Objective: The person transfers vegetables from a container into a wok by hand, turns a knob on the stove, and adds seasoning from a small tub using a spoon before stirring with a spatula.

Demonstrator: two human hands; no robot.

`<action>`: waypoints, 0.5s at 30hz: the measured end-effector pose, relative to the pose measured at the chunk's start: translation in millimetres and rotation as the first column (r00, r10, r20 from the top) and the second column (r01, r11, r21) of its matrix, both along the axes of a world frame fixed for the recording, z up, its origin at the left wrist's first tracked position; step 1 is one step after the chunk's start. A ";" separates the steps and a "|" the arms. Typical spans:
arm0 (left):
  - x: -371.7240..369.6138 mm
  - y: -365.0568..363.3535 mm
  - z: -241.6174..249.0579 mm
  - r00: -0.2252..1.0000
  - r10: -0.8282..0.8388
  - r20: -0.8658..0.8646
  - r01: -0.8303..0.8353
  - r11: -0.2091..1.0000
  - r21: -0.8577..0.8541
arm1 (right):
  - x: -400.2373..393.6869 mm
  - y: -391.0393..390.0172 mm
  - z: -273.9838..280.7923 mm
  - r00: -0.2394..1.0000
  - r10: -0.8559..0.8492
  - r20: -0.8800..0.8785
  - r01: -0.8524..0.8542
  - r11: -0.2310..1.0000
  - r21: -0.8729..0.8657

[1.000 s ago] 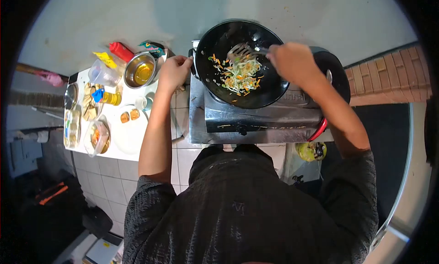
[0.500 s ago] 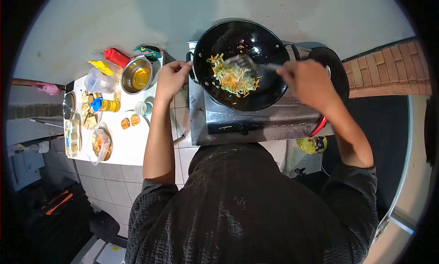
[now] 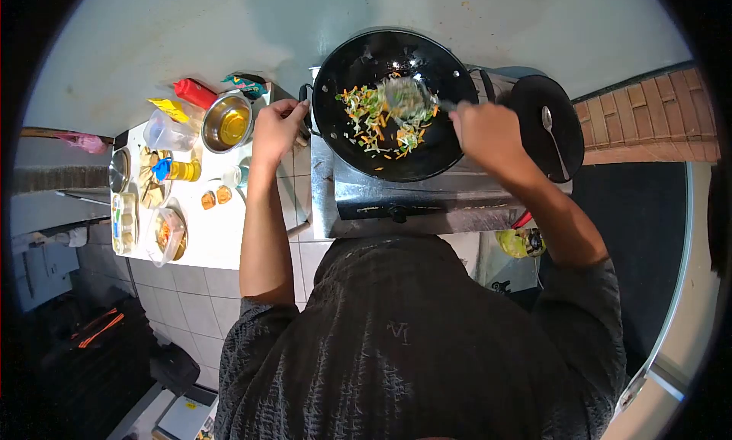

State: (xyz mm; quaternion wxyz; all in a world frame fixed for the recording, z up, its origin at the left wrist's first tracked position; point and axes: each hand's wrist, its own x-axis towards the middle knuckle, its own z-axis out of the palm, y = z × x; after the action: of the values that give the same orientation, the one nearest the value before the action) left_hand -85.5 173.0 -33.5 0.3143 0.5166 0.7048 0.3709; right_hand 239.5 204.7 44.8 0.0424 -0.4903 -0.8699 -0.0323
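A black wok (image 3: 435, 154) sits on the steel gas stove (image 3: 366, 192), with chopped vegetables (image 3: 374, 123) in orange, green and white spread over its bottom. My left hand (image 3: 276, 129) pinches the wok's left handle (image 3: 305, 108) between thumb and fingers. Closed around the handle of a metal spatula, my right hand (image 3: 488, 137) is above the wok's right side. The spatula (image 3: 408, 98) is blurred by motion and carries some of the vegetables near the middle of the wok.
Right of the wok, a dark pan or lid (image 3: 537, 120) holds a spoon (image 3: 555, 139). On the white table (image 3: 206, 245) at left are a steel bowl (image 3: 226, 123), a yellow bottle (image 3: 183, 171), a plastic container (image 3: 168, 238) and two small brown pieces (image 3: 216, 197).
The spatula has lifted some vegetables, and the rest lie more spread out. My right hand has shifted left. The wok appears slightly further left, with my left hand still at its handle.
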 end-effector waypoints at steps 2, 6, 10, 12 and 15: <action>0.1 -3.5 -3.6 1.000 0.013 0.014 -0.013 1.000 0.017 | 2.0 10.4 0.5 1.000 -0.011 -0.009 0.011 0.999 0.038; 3.2 -6.5 -2.3 0.999 0.041 0.021 -0.043 0.996 0.077 | 8.3 17.0 36.4 0.994 -0.106 -0.030 0.108 0.988 0.113; 7.8 -6.5 4.3 0.999 0.042 0.010 -0.042 0.997 0.071 | 2.4 33.7 1.4 0.986 -0.147 0.077 0.144 0.988 0.052; 9.1 -7.3 7.8 0.999 0.048 -0.006 -0.048 0.998 0.028 | -2.8 32.4 -5.9 0.994 -0.099 0.042 0.100 0.995 -0.014; 6.4 -8.3 5.9 0.998 0.052 -0.029 -0.051 0.998 0.033 | -9.3 14.1 18.2 0.998 -0.032 -0.054 0.031 0.999 -0.018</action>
State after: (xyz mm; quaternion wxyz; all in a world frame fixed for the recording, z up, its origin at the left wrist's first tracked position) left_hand -79.1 164.6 -27.6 0.2856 0.5089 0.7164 0.3825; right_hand 230.2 218.8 63.0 0.0611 -0.5050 -0.8608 -0.0120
